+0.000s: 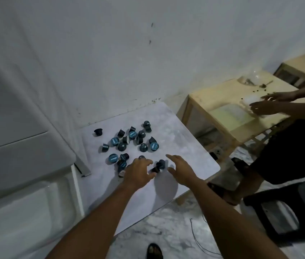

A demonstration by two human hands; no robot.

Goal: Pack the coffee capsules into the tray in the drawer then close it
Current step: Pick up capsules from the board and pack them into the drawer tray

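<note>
1. Two bare forearms [99,217] reach in from the bottom edge and are the nearest things to the camera.
2. Behind everything stands a white wall [148,43], scuffed with a few dark marks.
3. At the left sits a white plastic cabinet [21,146], its corner just beside the table.
4. A white marbled table [185,139] fills the middle, with its far corner near the wall.
5. To the right is a wooden table [222,98], over which a second person's hands [267,107] show only as a blur.
6. A black chair [288,212] stands at the lower right on the marbled floor [166,230].
7. The coffee capsules [129,141] lie loose on the marbled table top. Some are upright and some are tipped, and several show teal lids.
8. The left hand [138,171] is palm down at the near edge of the scatter with its fingers curled. Its thumb touches a capsule, but the view does not show whether it grips.
9. The right hand [180,169] is apart from the left, with its fingers straight and spread, and it holds nothing.
10. Between the two hands lies a dark capsule [157,167], tipped on its side.
11. One lone capsule [98,131] sits well apart at the far left.
</note>
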